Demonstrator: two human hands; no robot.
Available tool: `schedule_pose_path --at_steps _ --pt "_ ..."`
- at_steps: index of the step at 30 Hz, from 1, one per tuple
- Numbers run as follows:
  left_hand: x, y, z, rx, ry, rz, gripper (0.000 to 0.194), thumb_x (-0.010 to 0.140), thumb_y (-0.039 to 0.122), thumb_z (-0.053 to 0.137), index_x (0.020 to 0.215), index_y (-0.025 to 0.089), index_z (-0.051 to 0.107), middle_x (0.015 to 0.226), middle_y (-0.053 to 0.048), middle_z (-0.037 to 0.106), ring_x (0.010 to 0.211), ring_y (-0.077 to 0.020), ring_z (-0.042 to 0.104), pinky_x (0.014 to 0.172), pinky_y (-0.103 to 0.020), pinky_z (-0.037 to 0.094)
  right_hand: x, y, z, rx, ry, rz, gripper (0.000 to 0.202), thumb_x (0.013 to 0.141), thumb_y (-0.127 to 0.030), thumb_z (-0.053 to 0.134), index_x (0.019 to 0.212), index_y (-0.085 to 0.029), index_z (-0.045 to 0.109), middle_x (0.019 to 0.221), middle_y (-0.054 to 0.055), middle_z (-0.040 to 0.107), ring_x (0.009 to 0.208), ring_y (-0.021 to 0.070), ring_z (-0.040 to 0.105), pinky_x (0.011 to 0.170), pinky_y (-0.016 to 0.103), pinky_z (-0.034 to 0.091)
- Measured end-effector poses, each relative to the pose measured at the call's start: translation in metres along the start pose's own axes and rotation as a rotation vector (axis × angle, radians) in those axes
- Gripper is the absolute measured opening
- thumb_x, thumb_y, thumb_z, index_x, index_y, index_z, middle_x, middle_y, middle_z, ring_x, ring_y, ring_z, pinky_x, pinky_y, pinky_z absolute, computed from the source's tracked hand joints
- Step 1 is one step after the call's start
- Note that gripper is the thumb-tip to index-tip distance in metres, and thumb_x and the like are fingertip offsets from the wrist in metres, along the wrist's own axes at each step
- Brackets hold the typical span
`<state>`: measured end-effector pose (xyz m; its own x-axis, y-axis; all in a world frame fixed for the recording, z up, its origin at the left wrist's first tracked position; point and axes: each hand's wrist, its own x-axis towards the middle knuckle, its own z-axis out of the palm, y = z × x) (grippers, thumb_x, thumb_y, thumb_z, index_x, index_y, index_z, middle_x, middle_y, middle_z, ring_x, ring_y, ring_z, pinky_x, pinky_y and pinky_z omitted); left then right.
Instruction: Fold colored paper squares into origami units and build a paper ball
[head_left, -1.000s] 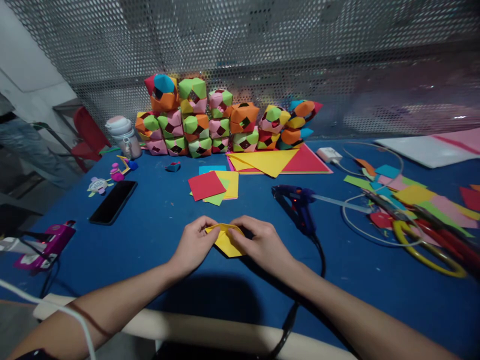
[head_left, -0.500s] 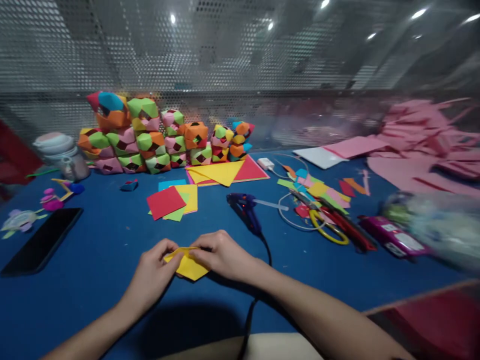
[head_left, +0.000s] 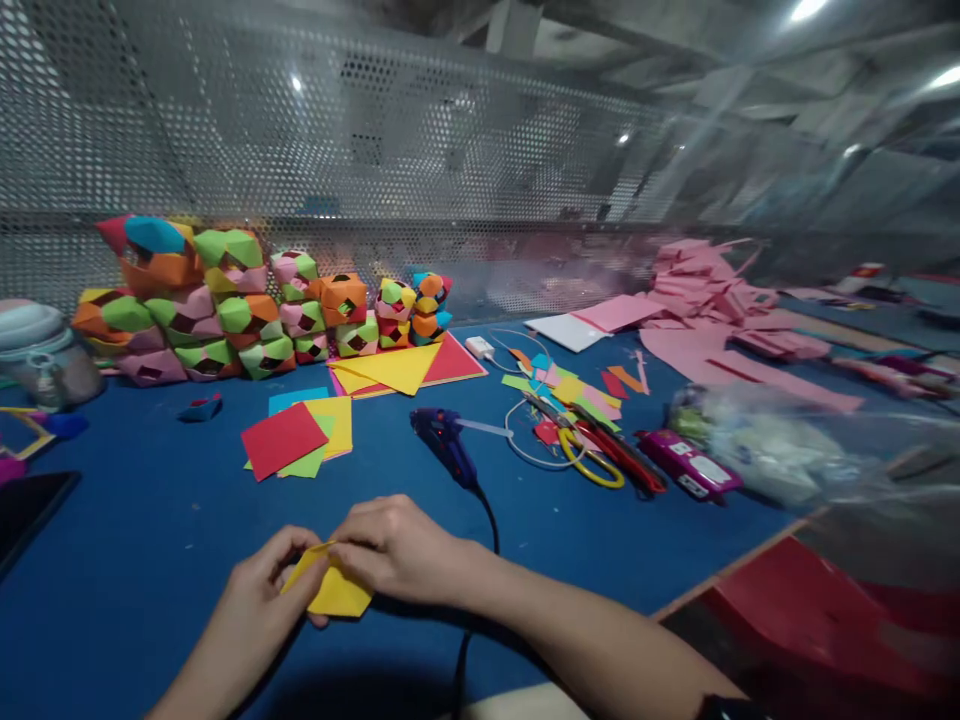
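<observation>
A piece of folded yellow paper (head_left: 342,592) is pinched between both hands above the front of the blue table (head_left: 150,570). My left hand (head_left: 274,585) grips its left side, thumb on top and fingers behind. Closed on the upper right edge is my right hand (head_left: 390,548). Beyond the hands lie loose paper squares, with a red square (head_left: 283,440) on top. A blue glue gun (head_left: 446,447) with a clear glue stick rests to the right of them, its black cord running past my right forearm.
Stacked folded-paper balls (head_left: 247,320) line the back left by a perforated metal screen (head_left: 420,150). On the right are yellow-handled scissors (head_left: 592,462), paper scraps (head_left: 574,385), a purple packet (head_left: 688,465), a plastic bag (head_left: 780,450) and pink sheets (head_left: 705,300). A phone (head_left: 30,510) lies left.
The view has swung to the right, so things on the table appear further left. Both hands still hold the yellow paper, whose left side now tilts up more.
</observation>
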<state>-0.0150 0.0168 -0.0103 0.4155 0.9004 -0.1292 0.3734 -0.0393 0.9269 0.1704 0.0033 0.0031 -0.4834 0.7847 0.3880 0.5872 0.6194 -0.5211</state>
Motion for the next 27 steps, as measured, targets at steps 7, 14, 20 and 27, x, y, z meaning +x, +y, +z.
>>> schedule_pose_path --at_steps 7,14,20,27 --pt "0.003 -0.007 0.000 0.042 -0.018 0.014 0.027 0.074 0.047 0.058 0.074 0.019 0.055 0.058 0.005 0.057 0.047 -0.0126 0.059 0.049 -0.020 0.045 0.000 0.003 0.005 -0.106 0.005 -0.041 0.023 0.090 -0.024 0.044 0.090 -0.018 0.067 0.080 0.002 0.069 0.072 0.0119 0.061 0.065 0.021 0.041" --pt "0.006 -0.012 0.000 -0.016 0.058 0.039 0.027 0.073 0.046 0.060 0.080 0.020 0.056 0.066 0.004 0.061 0.052 -0.0134 0.060 0.051 -0.021 0.048 0.001 0.004 0.010 -0.116 0.077 -0.016 0.021 0.089 -0.025 0.047 0.087 -0.017 0.066 0.079 0.003 0.069 0.073 0.0129 0.062 0.066 0.022 0.043" --pt "0.003 0.006 0.002 -0.008 0.225 0.044 0.021 0.071 0.037 0.062 0.076 0.017 0.057 0.069 0.002 0.061 0.064 -0.0129 0.059 0.057 -0.020 0.047 0.000 -0.002 0.012 0.135 0.247 0.114 0.027 0.081 -0.028 0.059 0.104 -0.015 0.060 0.095 0.008 0.066 0.085 0.0158 0.061 0.075 0.026 0.047" --pt "0.001 0.004 0.016 -0.429 0.220 -0.088 0.023 0.072 0.029 0.060 0.078 0.018 0.041 0.068 0.005 0.056 0.054 -0.0124 0.064 0.049 -0.020 0.047 -0.002 0.001 0.022 0.250 0.352 0.291 0.002 0.079 -0.019 0.054 0.078 -0.018 0.052 0.067 -0.001 0.055 0.059 0.0118 0.052 0.057 0.024 0.042"
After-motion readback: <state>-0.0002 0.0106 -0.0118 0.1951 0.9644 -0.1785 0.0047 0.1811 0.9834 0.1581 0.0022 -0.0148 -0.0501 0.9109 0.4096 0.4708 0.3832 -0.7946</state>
